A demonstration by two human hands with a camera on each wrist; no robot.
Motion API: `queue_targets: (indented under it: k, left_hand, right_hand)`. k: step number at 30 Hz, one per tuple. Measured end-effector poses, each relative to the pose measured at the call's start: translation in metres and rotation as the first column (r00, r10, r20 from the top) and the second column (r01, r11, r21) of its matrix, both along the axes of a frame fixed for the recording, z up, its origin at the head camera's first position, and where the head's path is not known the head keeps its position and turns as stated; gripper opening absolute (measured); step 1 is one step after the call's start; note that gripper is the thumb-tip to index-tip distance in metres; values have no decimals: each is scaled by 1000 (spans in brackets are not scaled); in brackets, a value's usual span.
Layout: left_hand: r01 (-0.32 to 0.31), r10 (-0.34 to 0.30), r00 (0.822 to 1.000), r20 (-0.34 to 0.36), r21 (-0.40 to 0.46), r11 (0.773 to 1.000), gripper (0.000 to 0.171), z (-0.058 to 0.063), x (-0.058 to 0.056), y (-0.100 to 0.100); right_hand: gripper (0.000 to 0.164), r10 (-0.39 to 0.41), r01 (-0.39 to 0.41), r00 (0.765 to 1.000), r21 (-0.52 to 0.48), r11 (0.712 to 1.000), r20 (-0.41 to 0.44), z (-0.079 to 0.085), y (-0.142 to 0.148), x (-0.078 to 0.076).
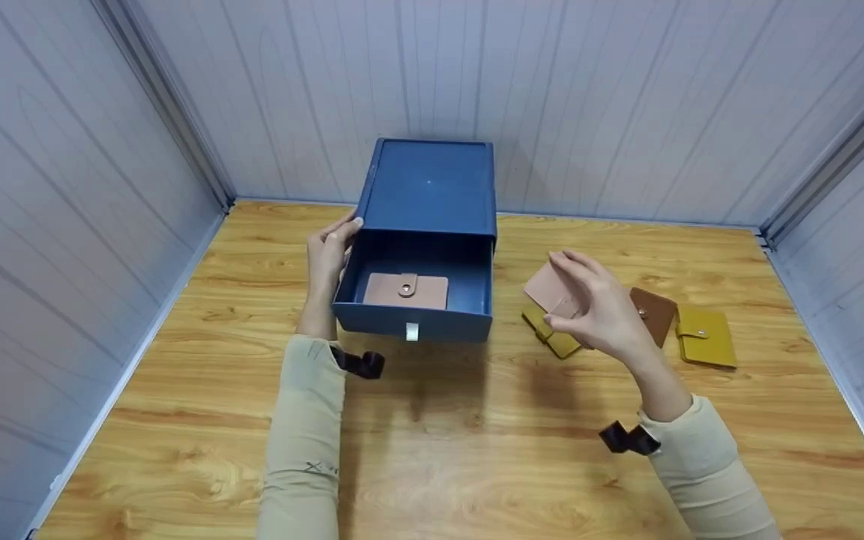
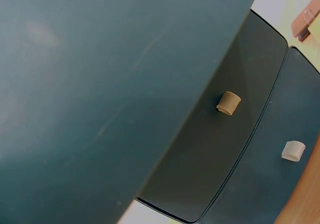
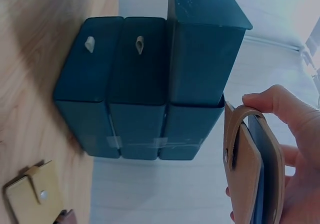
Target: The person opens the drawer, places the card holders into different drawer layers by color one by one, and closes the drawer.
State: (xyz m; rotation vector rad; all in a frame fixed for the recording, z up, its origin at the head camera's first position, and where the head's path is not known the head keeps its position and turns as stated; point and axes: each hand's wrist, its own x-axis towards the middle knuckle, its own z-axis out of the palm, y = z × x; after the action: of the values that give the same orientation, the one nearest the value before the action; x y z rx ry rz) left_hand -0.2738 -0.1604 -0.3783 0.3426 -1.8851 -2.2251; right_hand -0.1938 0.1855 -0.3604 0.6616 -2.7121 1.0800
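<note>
A blue drawer cabinet [image 1: 432, 184] stands against the back wall, its top drawer [image 1: 409, 322] pulled out. Inside that drawer lies a pink snap card holder [image 1: 432, 292]. My left hand [image 1: 327, 255] rests against the cabinet's left side, thumb by the front top corner; the left wrist view does not show it. To the right of the drawer, my right hand [image 1: 608, 311] pinches another pink card holder [image 1: 548, 289] between thumb and fingers. In the right wrist view this card holder [image 3: 245, 169] has its snap strap towards the thumb, above table height.
A yellow card holder [image 1: 563, 345] lies below the right hand, partly hidden. Further right are a brown card holder [image 1: 657, 315] and another yellow one [image 1: 709, 337] on the wooden table [image 1: 462, 465]. The lower drawers [image 2: 210, 154] are closed. Pale walls [image 1: 589, 97] enclose the table.
</note>
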Motion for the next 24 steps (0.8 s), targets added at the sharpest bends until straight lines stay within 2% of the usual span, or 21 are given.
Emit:
queue_targets:
  k: [16, 24]
  left_hand:
    - [1, -2, 1000, 18, 2, 1000, 36, 2, 0, 2]
    - [7, -7, 1000, 15, -3, 1000, 36, 1, 0, 2]
  right_hand:
    - [73, 99, -99, 994, 11, 995, -37, 28, -30, -16]
    - [73, 140, -139, 989, 25, 990, -38, 36, -47, -27]
